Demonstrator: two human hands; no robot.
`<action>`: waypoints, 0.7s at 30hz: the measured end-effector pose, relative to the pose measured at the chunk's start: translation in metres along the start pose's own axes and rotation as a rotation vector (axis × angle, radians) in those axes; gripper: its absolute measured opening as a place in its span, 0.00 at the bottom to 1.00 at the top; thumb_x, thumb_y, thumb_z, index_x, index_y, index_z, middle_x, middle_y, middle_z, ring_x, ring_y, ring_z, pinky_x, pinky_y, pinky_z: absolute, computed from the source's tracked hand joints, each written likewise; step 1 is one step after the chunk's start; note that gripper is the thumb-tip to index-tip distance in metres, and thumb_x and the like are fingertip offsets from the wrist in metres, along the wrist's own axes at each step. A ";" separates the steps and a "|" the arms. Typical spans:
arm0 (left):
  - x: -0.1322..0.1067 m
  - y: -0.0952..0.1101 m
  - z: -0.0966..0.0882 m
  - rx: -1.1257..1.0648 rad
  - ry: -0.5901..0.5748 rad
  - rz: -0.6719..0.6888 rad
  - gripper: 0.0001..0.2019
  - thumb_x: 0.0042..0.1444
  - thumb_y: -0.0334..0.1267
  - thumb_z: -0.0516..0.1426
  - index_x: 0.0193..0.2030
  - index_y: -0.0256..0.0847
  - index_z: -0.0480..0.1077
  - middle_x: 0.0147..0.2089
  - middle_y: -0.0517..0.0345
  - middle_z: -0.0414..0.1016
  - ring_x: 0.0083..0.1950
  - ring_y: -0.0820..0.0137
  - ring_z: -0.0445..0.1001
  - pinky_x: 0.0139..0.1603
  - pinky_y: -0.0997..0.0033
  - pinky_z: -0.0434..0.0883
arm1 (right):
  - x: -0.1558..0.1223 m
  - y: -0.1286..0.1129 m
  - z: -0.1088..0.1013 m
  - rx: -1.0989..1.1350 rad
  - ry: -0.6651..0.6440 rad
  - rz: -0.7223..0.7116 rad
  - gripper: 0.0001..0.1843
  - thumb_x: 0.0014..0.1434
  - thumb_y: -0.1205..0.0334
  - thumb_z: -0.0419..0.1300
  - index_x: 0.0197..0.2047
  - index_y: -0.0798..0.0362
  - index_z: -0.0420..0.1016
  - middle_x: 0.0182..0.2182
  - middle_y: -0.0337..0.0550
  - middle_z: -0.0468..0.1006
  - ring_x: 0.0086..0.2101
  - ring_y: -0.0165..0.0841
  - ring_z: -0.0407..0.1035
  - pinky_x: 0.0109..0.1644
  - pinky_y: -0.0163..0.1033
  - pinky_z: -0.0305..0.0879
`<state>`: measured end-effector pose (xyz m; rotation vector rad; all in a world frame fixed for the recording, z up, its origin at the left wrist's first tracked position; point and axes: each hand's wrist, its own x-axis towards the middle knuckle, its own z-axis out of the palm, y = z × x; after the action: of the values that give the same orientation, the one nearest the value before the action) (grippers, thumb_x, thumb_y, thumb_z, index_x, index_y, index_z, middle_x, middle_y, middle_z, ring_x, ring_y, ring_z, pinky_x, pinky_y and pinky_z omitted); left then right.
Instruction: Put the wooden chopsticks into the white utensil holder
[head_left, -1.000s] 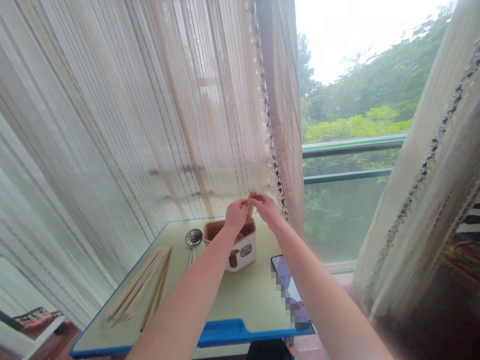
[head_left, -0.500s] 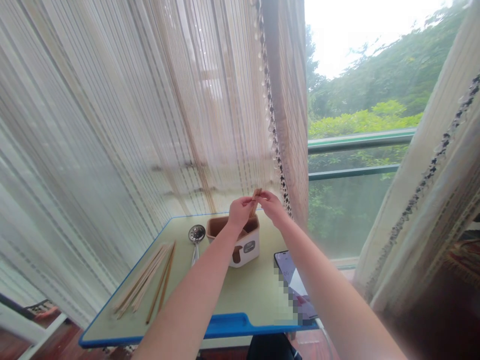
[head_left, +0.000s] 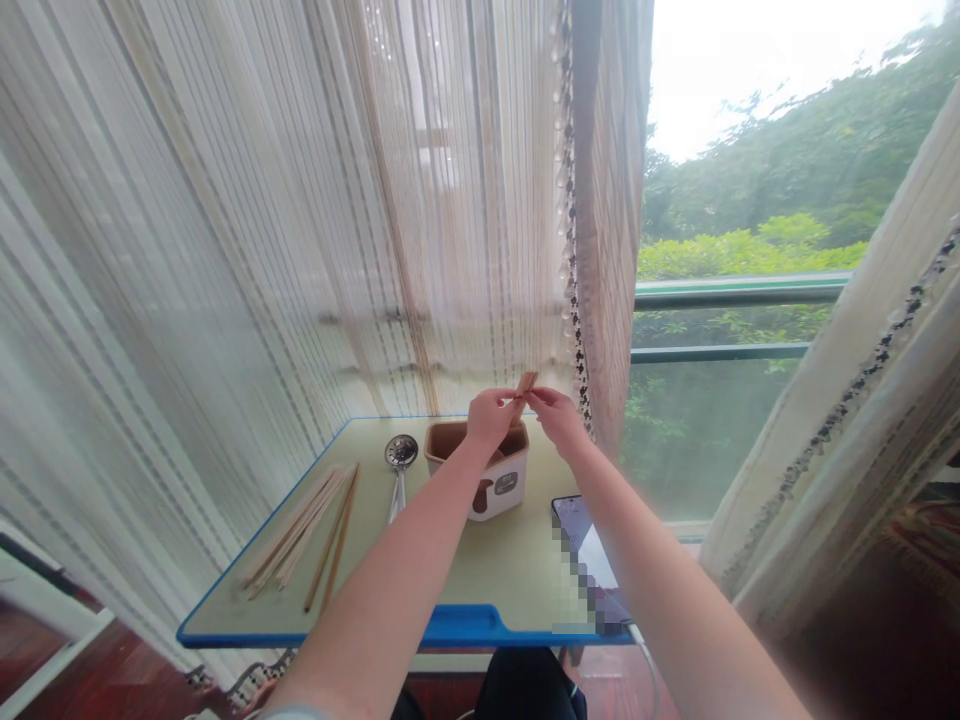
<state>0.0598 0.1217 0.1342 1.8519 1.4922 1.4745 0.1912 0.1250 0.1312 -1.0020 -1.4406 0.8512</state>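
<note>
At the back of the table, a white utensil holder (head_left: 517,503) with a brown rim has compartments inside. A small bundle of wooden chopsticks (head_left: 529,380) stands slightly tilted over its right-hand compartment, lower ends hidden by the holder and my hand. My left hand (head_left: 489,417) pinches the bundle from the left, near its upper part. From the right, my right hand (head_left: 558,414) grips it with fingertips at about the same height. Left of the holder lies a metal slotted spoon (head_left: 401,452), its handle partly behind my left forearm.
Several pale chopsticks (head_left: 298,530) and a few darker brown ones (head_left: 331,545) lie on the table's left side. A phone (head_left: 574,512) with a cable rests at the right, partly under my right forearm. Blue edging (head_left: 457,622) rims the table; curtains (head_left: 450,250) hang behind it.
The view has shifted slightly, so the table sits a little higher and further right. Both hands stay on the chopsticks, whose tops now lean more to the right.
</note>
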 end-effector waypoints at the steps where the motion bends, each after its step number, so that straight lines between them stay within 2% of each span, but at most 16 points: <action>1: -0.002 0.001 -0.001 0.033 0.018 0.003 0.15 0.50 0.44 0.59 0.42 0.40 0.75 0.39 0.54 0.78 0.36 0.69 0.73 0.40 0.67 0.69 | -0.001 0.001 0.000 -0.001 -0.002 0.004 0.20 0.48 0.49 0.57 0.38 0.54 0.76 0.33 0.44 0.78 0.35 0.35 0.69 0.36 0.38 0.62; 4: -0.014 0.004 -0.006 0.053 0.080 0.000 0.20 0.50 0.41 0.60 0.49 0.38 0.70 0.44 0.51 0.76 0.37 0.69 0.72 0.41 0.67 0.69 | -0.007 0.004 -0.001 -0.005 0.032 0.033 0.21 0.47 0.49 0.58 0.39 0.55 0.75 0.36 0.46 0.77 0.37 0.36 0.69 0.38 0.39 0.63; 7: -0.032 0.007 -0.023 0.066 0.215 0.050 0.17 0.51 0.38 0.58 0.49 0.38 0.70 0.46 0.50 0.74 0.40 0.69 0.71 0.45 0.66 0.68 | -0.023 -0.001 0.004 -0.025 0.204 0.058 0.22 0.49 0.50 0.56 0.43 0.56 0.72 0.41 0.49 0.75 0.39 0.37 0.68 0.40 0.40 0.63; 10: -0.051 0.004 -0.054 0.070 0.391 0.086 0.14 0.54 0.36 0.55 0.47 0.38 0.69 0.44 0.52 0.73 0.42 0.70 0.70 0.46 0.67 0.68 | -0.053 -0.018 0.023 -0.061 0.419 -0.056 0.21 0.52 0.52 0.55 0.46 0.56 0.68 0.44 0.49 0.72 0.41 0.36 0.67 0.42 0.40 0.62; 12: -0.066 -0.005 -0.081 0.093 0.497 0.071 0.13 0.55 0.36 0.54 0.46 0.38 0.69 0.44 0.52 0.73 0.42 0.70 0.70 0.46 0.68 0.68 | -0.079 -0.032 0.047 -0.060 0.435 -0.175 0.19 0.54 0.53 0.53 0.46 0.55 0.66 0.42 0.48 0.71 0.39 0.35 0.66 0.42 0.39 0.62; 14: -0.083 -0.023 -0.110 0.137 0.575 0.019 0.12 0.55 0.35 0.53 0.47 0.38 0.68 0.44 0.52 0.73 0.42 0.70 0.70 0.46 0.69 0.68 | -0.107 -0.042 0.079 -0.029 0.358 -0.265 0.16 0.56 0.54 0.52 0.45 0.54 0.65 0.39 0.46 0.70 0.37 0.33 0.65 0.42 0.39 0.62; 16: -0.105 -0.047 -0.140 0.198 0.626 -0.065 0.12 0.55 0.34 0.52 0.46 0.37 0.68 0.43 0.51 0.73 0.41 0.70 0.71 0.46 0.69 0.68 | -0.132 -0.042 0.116 -0.036 0.205 -0.316 0.13 0.57 0.55 0.51 0.42 0.54 0.65 0.36 0.45 0.70 0.35 0.33 0.65 0.41 0.39 0.62; 19: -0.145 -0.089 -0.178 0.281 0.662 -0.195 0.12 0.56 0.34 0.51 0.44 0.37 0.70 0.39 0.52 0.75 0.38 0.70 0.71 0.44 0.68 0.68 | -0.167 -0.024 0.172 -0.181 -0.088 -0.376 0.10 0.57 0.58 0.50 0.40 0.53 0.67 0.34 0.45 0.72 0.36 0.36 0.66 0.41 0.41 0.62; 21: -0.171 -0.115 -0.195 0.281 0.636 -0.263 0.13 0.56 0.35 0.50 0.45 0.37 0.70 0.38 0.53 0.75 0.36 0.70 0.72 0.43 0.68 0.69 | -0.186 -0.008 0.201 -0.299 -0.281 -0.502 0.11 0.58 0.62 0.49 0.40 0.52 0.70 0.38 0.47 0.73 0.41 0.38 0.65 0.47 0.43 0.60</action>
<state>-0.1497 -0.0442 0.0395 1.2846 2.2305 1.8935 -0.0078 -0.0432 0.0457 -0.6969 -1.9940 0.4237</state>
